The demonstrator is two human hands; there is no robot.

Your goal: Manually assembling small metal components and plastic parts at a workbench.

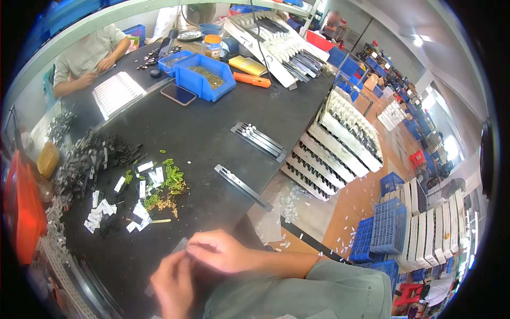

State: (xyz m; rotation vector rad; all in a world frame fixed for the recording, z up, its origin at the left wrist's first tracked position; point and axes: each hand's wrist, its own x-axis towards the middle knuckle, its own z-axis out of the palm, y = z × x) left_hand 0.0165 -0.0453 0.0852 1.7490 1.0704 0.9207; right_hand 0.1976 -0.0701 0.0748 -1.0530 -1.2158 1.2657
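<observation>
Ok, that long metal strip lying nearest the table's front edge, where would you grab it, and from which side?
Probably mid-length on the metal strip, pinching across its narrow width from above. It lies flat on the black table, slanting away to the left, with bare surface along both long sides. The small block at its far end looks awkward to grip. Both hands are busy with a small part.

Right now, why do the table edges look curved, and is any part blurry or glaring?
In the head view, the fisheye lens bends the dark table's edge and leaves black corners. The left hand and right hand look soft at the bottom. The bright windows at right are washed out, and the far shelves are hazy.
</observation>
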